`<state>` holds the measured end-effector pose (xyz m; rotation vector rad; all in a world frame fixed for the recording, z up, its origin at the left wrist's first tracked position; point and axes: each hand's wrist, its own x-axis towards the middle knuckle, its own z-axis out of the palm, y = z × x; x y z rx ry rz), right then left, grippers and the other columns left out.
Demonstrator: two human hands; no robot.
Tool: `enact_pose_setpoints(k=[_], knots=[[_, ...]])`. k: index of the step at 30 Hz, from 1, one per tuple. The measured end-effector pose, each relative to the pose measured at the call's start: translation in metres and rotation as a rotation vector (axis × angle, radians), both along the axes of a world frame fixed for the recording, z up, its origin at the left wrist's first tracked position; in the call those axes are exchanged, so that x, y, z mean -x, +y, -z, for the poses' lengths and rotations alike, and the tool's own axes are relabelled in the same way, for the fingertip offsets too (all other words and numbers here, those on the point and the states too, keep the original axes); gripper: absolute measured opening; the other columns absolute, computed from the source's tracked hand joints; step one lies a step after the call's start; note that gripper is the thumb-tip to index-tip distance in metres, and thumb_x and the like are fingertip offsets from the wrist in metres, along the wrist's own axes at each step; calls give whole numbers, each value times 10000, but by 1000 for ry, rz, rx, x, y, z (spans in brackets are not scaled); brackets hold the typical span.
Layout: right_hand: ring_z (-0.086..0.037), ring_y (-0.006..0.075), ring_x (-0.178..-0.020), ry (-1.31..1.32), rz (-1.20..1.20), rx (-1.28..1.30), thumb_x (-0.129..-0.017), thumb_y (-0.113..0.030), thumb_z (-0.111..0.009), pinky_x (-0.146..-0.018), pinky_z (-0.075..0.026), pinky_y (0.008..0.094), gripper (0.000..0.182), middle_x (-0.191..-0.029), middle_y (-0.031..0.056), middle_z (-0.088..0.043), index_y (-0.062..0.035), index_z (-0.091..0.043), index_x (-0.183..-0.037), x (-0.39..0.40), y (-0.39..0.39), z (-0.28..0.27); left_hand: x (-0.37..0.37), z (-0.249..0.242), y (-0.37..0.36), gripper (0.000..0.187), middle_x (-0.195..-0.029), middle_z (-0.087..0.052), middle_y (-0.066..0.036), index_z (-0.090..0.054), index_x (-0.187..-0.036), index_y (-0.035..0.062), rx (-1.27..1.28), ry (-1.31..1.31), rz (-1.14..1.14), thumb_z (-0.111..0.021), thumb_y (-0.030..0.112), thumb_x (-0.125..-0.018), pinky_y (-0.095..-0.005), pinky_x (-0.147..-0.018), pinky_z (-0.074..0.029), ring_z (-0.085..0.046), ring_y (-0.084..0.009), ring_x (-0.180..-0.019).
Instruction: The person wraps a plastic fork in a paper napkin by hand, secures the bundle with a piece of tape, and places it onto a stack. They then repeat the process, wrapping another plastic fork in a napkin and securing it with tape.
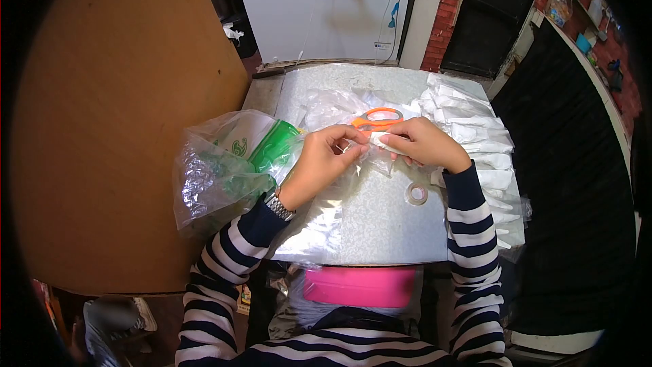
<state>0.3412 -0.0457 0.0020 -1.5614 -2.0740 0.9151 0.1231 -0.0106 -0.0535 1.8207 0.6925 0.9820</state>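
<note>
Over the middle of the table, my right hand point(422, 144) pinches a small white item point(377, 138) between thumb and fingers. My left hand point(324, 160) is close beside it on the left, its thumb and index finger nearly meeting near the white item; what they hold, if anything, is too small to make out. Orange-handled scissors point(377, 117) lie just behind my hands, their blades hidden. Crumpled clear plastic point(333, 105) spreads behind and below my fingers. A roll of tape point(417, 194) lies in front of my right hand.
A clear bag with a green panel point(274, 146) lies at the left of the table. White folded pieces point(483, 136) are piled along the right edge. A pink object point(360, 287) is below the table's front edge. A white freezer point(319, 13) stands behind the table point(387, 231).
</note>
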Motion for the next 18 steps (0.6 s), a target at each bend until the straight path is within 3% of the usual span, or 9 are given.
enact_pose_setpoints(k=[8, 14, 18], knots=[[-584, 136, -494, 29, -2, 27, -929, -296, -531, -501, -472, 282, 362, -632, 66, -633, 21, -666, -817, 4, -3, -3, -5, 1, -1, 260, -872, -663, -44, -588, -1070, -16, 79, -144, -26, -695, 23, -836, -188, -615, -509, -604, -45, -699], [-577, 130, -496, 50, -6, 37, -934, -300, -527, -501, -468, 275, 361, -631, 58, -629, 18, -664, -830, 4, -2, -3, -1, 6, 4, 231, -804, -663, -34, -642, -1049, -32, 98, 109, -26, -689, 98, -864, -179, -572, -475, -586, -41, -647], [-579, 129, -500, 41, -17, 34, -934, -301, -531, -503, -469, 275, 361, -638, 60, -632, 20, -667, -842, 4, -2, -2, -2, 0, -1, 205, -757, -654, -16, -663, -997, -28, 193, 23, -15, -683, 139, -880, -174, -556, -455, -572, -34, -633]])
